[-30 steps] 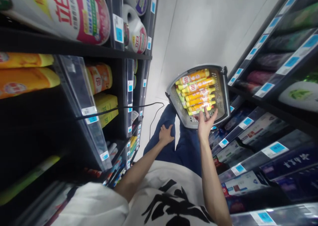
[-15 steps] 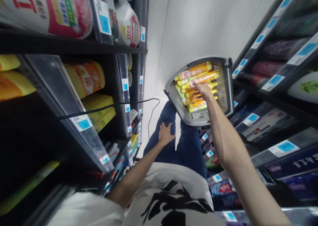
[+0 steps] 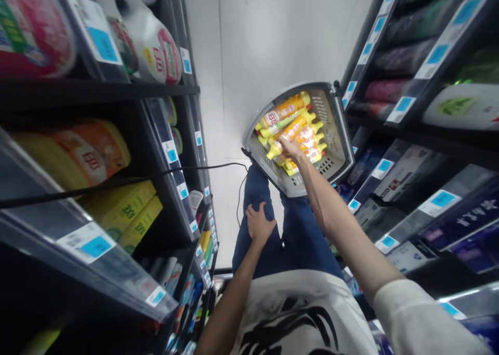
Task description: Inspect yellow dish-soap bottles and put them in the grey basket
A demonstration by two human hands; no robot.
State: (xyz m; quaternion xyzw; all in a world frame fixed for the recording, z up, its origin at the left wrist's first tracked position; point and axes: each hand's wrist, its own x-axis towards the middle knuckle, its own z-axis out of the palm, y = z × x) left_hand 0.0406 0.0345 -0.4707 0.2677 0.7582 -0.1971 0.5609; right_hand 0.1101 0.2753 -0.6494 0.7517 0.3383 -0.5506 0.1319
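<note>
A grey shopping basket (image 3: 343, 136) holds several yellow dish soap bottles (image 3: 286, 109) with orange labels, lying on their sides. Inside it, my right hand (image 3: 290, 148) is closed around one dish soap bottle (image 3: 294, 129), which lies slantwise over the others with a yellow end toward the lower left. Its fingertips are partly hidden among the bottles. My left hand (image 3: 260, 224) rests on my trouser leg near the knee, fingers spread and holding nothing.
Shelves with price tags line both sides. On the left stand white detergent jugs (image 3: 156, 48), an orange-labelled yellow bottle (image 3: 89, 155) and yellow boxes (image 3: 134, 214). A black cable (image 3: 183, 169) crosses from the left shelf toward my leg. Pale floor (image 3: 265, 38) runs ahead.
My right hand has shifted left within the basket, and a bottle there now lies at a steeper slant. The view has moved, with the basket further left in it. My left hand stays on my leg.
</note>
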